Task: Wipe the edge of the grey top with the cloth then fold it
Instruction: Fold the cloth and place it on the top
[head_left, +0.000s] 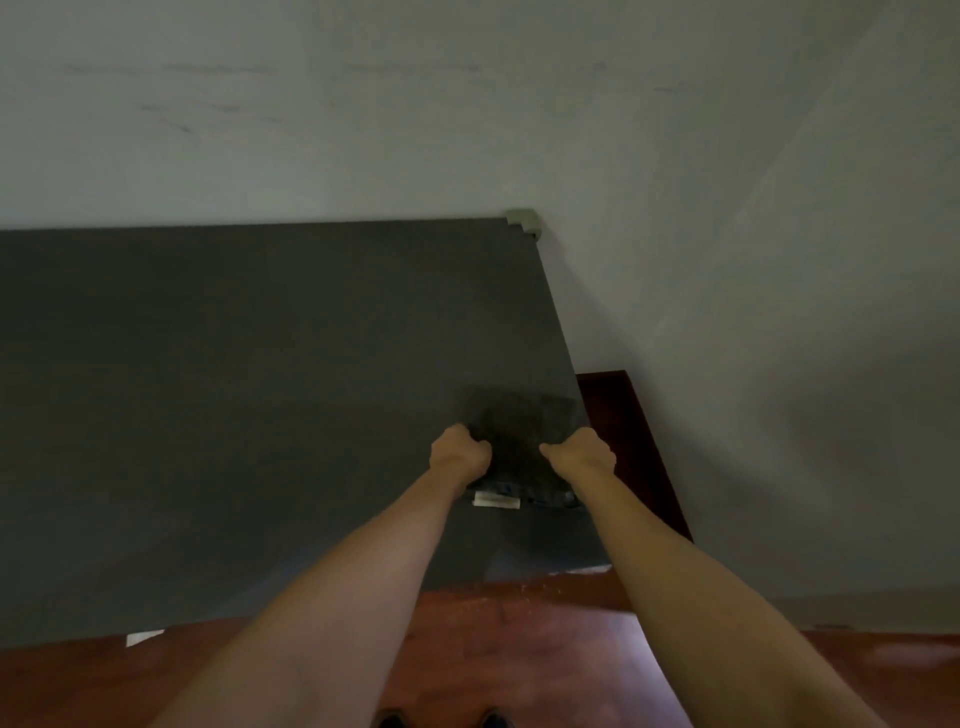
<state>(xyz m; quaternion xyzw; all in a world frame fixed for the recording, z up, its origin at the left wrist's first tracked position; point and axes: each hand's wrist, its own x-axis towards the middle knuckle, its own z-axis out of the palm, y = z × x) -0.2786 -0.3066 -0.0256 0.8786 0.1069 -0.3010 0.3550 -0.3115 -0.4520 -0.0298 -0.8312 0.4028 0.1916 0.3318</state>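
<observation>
Red-brown floor (519, 649) fills the near foreground, with two bare forearms reaching forward over it toward the grey top (234, 389).

1. Near zone. Forearms extend from the lower frame to the right-hand part of the top, close to its right edge.

2. Work zone. Dark cloth (519, 431) lies flat on the top, its right side at or just over the right edge. A pale label (496, 500) shows at the cloth's near hem. Left hand (460, 452) is closed in a pinch on the cloth's left side. Right hand (584, 452) is closed in a pinch on its right side. Fingertips are hidden by the knuckles, so how much cloth each holds cannot be told.

3. Far zone. Pale wall (467, 130) stands behind the top; a small grey corner cap (523, 221) sits at the far right corner.

Step judged in hand: folding, both hands set to lift or turn the cloth.

Risks:
- Cloth slides off the right edge to the floor. Cause: its overhang there, plus a pull toward that side.
- Fold comes out skewed. Cause: uneven lift between hands.
- Dark cloth on dark surface hides its outline; corners may be misaligned.
</observation>
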